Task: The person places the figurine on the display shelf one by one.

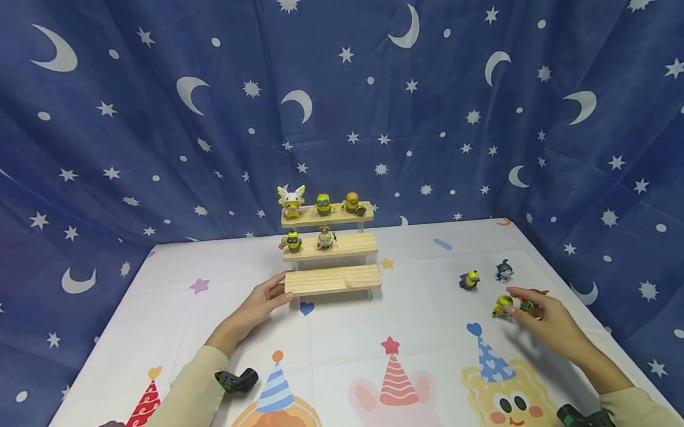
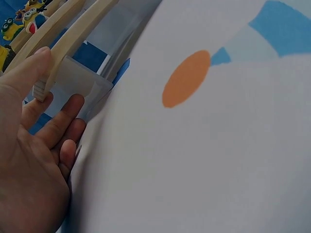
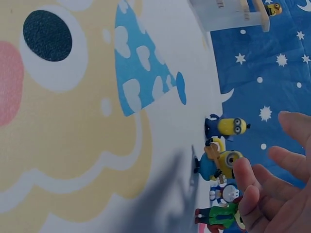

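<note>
A three-tier wooden display stand (image 1: 332,280) with clear supports stands at mid-table. My left hand (image 1: 259,307) holds the left end of its lowest board; in the left wrist view the thumb lies on top and a finger is under the board (image 2: 68,48). My right hand (image 1: 551,325) reaches over small figures on the right, fingers spread and holding nothing. Nearest its fingertips is a yellow one-eyed minion figure (image 3: 209,167) with a small guitar. Beside that stands a figure in green and red (image 3: 221,216), partly behind the fingers in the head view.
A minion in dark blue (image 1: 469,280) and a grey figure (image 1: 503,270) stand just behind. On the top tier are three figures, including a white-eared one (image 1: 291,201); the middle tier holds two, one a dark-goggled minion (image 1: 293,241). A starry blue curtain (image 1: 335,109) hangs behind.
</note>
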`<state>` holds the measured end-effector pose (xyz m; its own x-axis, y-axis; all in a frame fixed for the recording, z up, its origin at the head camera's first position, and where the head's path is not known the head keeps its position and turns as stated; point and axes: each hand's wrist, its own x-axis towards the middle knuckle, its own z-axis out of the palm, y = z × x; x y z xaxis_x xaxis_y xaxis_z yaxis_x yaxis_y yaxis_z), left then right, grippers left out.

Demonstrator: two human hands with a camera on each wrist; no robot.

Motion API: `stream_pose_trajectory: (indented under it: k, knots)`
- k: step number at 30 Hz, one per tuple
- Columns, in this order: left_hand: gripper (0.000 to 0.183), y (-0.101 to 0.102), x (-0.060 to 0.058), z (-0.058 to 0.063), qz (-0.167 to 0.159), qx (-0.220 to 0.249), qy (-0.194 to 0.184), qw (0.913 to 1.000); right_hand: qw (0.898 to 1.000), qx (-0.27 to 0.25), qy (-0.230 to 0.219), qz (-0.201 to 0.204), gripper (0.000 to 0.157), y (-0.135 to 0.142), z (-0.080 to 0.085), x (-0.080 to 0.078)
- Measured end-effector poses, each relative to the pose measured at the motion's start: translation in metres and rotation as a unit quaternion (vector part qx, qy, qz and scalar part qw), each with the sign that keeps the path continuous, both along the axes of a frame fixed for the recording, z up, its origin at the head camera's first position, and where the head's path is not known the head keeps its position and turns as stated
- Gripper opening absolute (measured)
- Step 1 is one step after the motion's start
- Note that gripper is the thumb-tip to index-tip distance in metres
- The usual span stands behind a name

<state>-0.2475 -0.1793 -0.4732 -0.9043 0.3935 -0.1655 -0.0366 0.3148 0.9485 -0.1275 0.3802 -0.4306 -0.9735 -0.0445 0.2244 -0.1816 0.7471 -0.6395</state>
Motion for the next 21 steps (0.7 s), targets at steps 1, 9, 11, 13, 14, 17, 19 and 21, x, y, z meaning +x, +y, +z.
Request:
stream_pose_trajectory:
  k: [1, 9, 11, 13, 14, 17, 19, 21]
  knots:
    - [0.079, 0.0003, -0.0002, -0.0001, -0.001, -0.003, 0.002, 1.0000, 1.000, -0.002, -0.006, 0.000, 0.046, 0.0001, -0.0007, -0.0005]
    - [0.080, 0.0004, -0.0007, 0.0000, -0.001, -0.006, -0.003, 1.0000, 0.999, -0.010, -0.045, -0.003, 0.047, -0.0003, -0.0048, -0.0017]
    - [0.081, -0.0001, -0.0005, 0.0002, -0.005, -0.009, 0.000, 0.9999, 0.999, -0.011, -0.045, -0.003, 0.046, -0.0001, -0.0058, -0.0020]
    - [0.081, -0.0006, -0.0002, 0.0007, -0.005, -0.010, 0.002, 0.9999, 0.999, -0.010, -0.044, -0.001, 0.045, 0.0003, -0.0069, -0.0025]
    - [0.081, -0.0007, -0.0002, 0.0010, -0.004, -0.008, 0.002, 1.0000, 0.999, -0.010, -0.042, 0.000, 0.044, 0.0003, -0.0075, -0.0028]
    - [0.081, -0.0012, 0.0000, 0.0015, -0.002, -0.007, 0.003, 1.0000, 1.000, -0.002, -0.029, 0.003, 0.041, -0.0004, -0.0087, -0.0032]
    - [0.081, -0.0009, 0.0002, 0.0017, -0.001, -0.008, 0.003, 1.0000, 1.000, 0.002, -0.018, 0.003, 0.039, -0.0014, -0.0095, -0.0031]
    - [0.081, -0.0010, 0.0009, 0.0017, -0.001, -0.012, 0.002, 0.9999, 1.000, 0.008, -0.008, 0.003, 0.038, -0.0027, -0.0103, -0.0029]
